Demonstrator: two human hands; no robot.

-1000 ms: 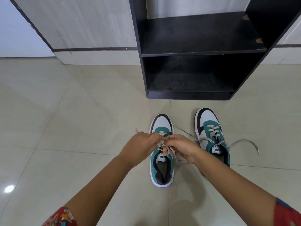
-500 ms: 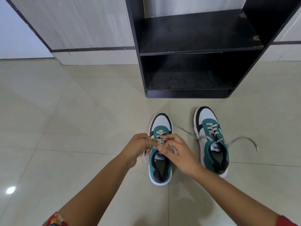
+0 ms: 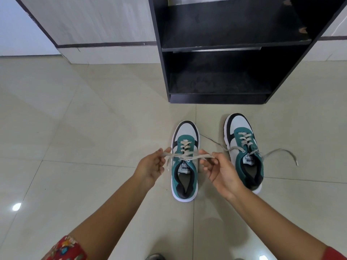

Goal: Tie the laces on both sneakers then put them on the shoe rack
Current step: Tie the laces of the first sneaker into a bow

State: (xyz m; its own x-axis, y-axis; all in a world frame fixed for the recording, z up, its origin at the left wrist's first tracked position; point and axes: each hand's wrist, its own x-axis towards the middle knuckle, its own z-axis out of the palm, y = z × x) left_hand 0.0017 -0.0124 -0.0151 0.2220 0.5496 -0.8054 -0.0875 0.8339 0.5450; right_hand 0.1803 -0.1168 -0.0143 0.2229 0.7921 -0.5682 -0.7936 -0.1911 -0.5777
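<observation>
Pulling the laces (image 3: 187, 156) sideways, the left hand (image 3: 152, 166) and right hand (image 3: 219, 169) each pinch an end, presumably to cinch the knot. That left sneaker (image 3: 185, 162) sits on the floor (image 3: 84, 128), toe aimed at the shoe rack (image 3: 225, 53), lengthwise away from the person. The right sneaker (image 3: 244, 151) lies just beside it, untied.

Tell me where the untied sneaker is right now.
In the head view, the untied sneaker stands on the floor just right of the right hand, toe toward the shoe rack, its loose laces trailing on both sides.
</observation>
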